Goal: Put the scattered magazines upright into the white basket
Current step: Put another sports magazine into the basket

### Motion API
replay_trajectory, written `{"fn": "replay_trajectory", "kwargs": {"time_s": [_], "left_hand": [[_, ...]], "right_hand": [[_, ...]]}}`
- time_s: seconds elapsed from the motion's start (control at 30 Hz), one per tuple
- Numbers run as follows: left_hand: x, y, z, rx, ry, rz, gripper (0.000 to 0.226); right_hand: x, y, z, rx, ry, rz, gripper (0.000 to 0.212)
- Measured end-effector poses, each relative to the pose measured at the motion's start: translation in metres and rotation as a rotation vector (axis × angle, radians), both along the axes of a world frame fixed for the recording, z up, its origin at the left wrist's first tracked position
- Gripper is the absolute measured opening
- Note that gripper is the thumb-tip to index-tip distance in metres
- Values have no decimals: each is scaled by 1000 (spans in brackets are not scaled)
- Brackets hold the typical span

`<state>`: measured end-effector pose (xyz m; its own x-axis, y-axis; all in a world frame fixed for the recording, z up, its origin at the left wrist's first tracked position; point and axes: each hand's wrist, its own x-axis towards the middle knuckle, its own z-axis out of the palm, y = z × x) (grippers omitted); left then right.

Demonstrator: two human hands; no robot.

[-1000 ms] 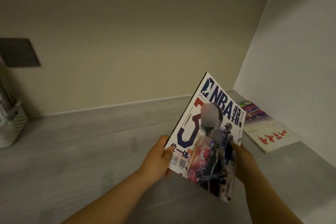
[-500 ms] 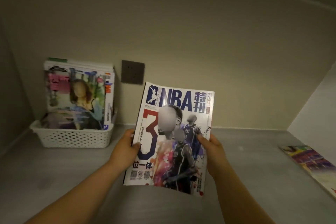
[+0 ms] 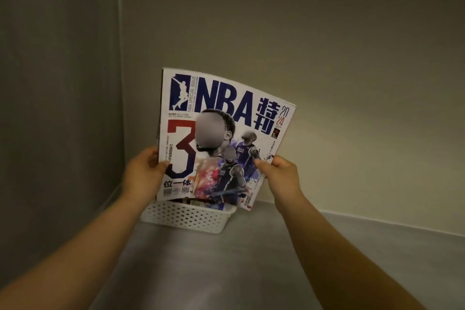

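Glossy floppy NBA magazine (image 3: 221,138) pinched at side edges, left hand (image 3: 143,175) and right hand (image 3: 279,173) grip firm; bows easily, likely light; white perforated plastic basket (image 3: 186,218) below.

"NBA SPECIAL ISSUE", "2024" and a big "3" on the magazine (image 3: 221,133) cover

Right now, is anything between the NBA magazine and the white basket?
Nothing visible. The left hand and right hand hold the NBA magazine upright above the white basket, its lower edge near the rim. The magazine hides the basket's inside.
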<state>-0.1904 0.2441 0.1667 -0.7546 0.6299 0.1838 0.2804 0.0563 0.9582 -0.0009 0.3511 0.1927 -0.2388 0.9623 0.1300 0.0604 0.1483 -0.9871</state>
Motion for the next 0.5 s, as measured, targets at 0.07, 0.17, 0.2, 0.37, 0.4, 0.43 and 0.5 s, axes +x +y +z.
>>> {"fn": "replay_trajectory", "kwargs": {"time_s": [0.07,0.17,0.2,0.37,0.4,0.43,0.5], "left_hand": [[-19,3,1,11,-5,28,29],[-42,9,-2,-11,0,46,29],[-48,12,-6,-27,6,45,29],[-61,26,-35,-142,-17,34,30],[-61,28,-41,-164,-23,32,30],[-60,31,-48,-186,-23,29,30],[-59,36,-58,-217,-7,17,29]], "right_hand": [[-21,8,-2,40,-22,6,15],[-46,17,-13,22,-30,7,20],[-51,20,-17,-1,-31,12,18],[-62,33,-41,-90,-159,40,14],[-62,35,-46,-99,-180,37,17],[-62,37,-50,-110,-203,31,19],[-61,41,-59,-128,-246,22,22]]}}
